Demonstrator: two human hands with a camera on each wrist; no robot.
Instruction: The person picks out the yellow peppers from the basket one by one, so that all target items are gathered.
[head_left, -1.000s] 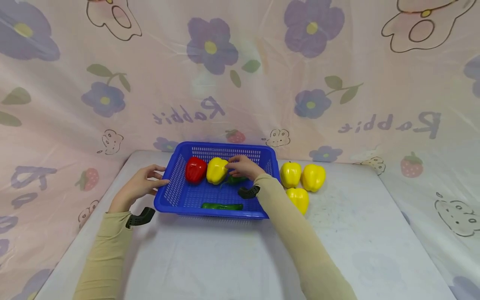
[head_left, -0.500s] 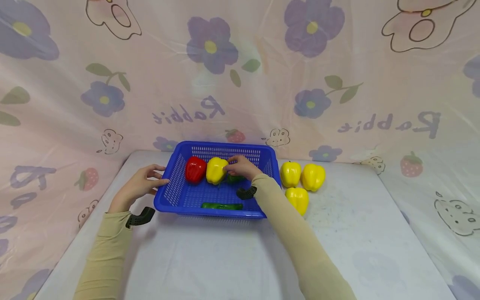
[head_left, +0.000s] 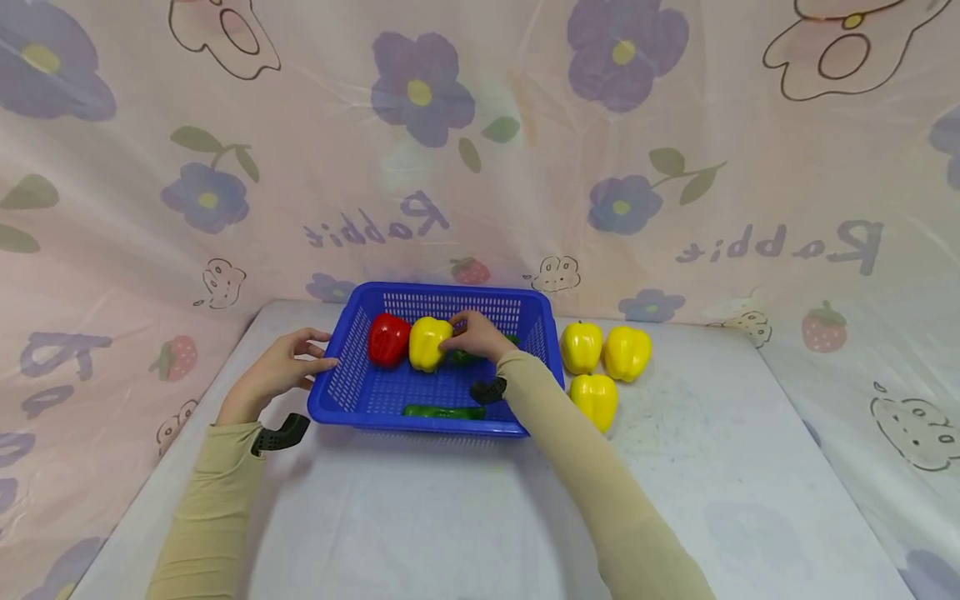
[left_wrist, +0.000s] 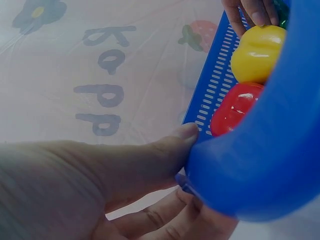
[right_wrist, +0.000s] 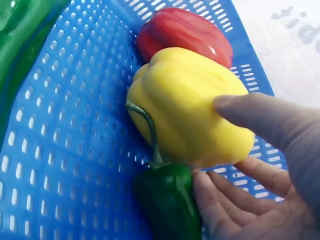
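A blue plastic basket [head_left: 397, 392] with slotted walls stands on the table. My left hand [head_left: 279, 371] holds its left rim, thumb above and fingers below, as the left wrist view shows. Inside, a yellow bell pepper [head_left: 426, 343] sits against a red bell pepper [head_left: 388, 340] on its left. My right hand [right_wrist: 260, 175] has the thumb on top of the yellow pepper and fingertips at its side, pinching it. A green pepper with a curved stem [right_wrist: 167, 200] lies beside those fingers, partly hidden by the hand in the head view. Along the basket's near wall lies a long green pepper [head_left: 444, 412].
Just right of the basket, three yellow bell peppers [head_left: 627, 353] are grouped on the white-covered table [head_left: 712, 467]. A patterned curtain [head_left: 510, 192] hangs behind and at the sides.
My right hand has shifted slightly left with the yellow bell pepper, which now sits closer against the red one; the red one has also moved slightly left. The left hand has stayed on the rim.
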